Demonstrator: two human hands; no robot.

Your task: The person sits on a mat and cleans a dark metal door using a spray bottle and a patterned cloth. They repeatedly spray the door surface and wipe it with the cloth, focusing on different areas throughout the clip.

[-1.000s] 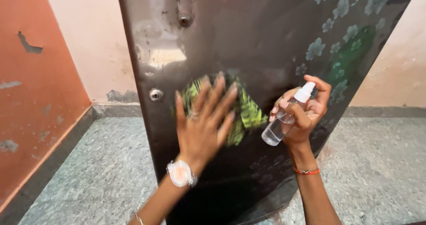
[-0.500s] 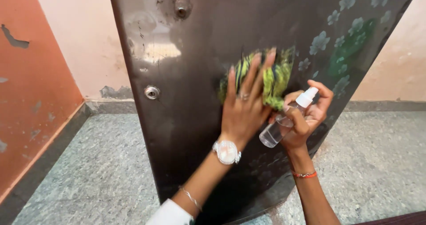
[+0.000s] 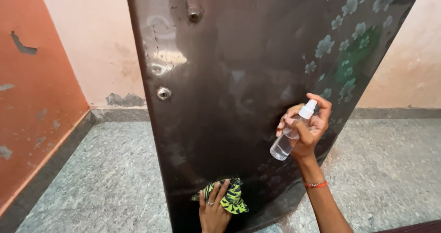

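Cloth (image 3: 226,196), green and black in a leafy pattern, lies pressed against the lower part of the dark door (image 3: 239,67), low in the view and just above the bottom edge. The left hand (image 3: 213,210) lies flat on it with the fingers (image 3: 216,192) spread and straight, a ring on one of them, so the palm holds the cloth to the metal rather than gripping it. Up and to the right, well apart from the cloth, the right hand (image 3: 305,125) is closed around a small clear spray bottle (image 3: 290,133) with a white nozzle; the forefinger curls over the top of the nozzle and the other fingers wrap the body. A red thread band (image 3: 315,184) circles that wrist. The bottle is held just in front of the door, tilted, with its nozzle uppermost. The door is glossy and smeared, with pale flowers (image 3: 342,21) printed toward its upper right and two round metal fittings (image 3: 163,93) near its left edge. Beyond it are a speckled grey stone floor (image 3: 110,168), a pale pink wall (image 3: 92,40) and, at far left, an orange wall (image 3: 32,99) with chipped paint.
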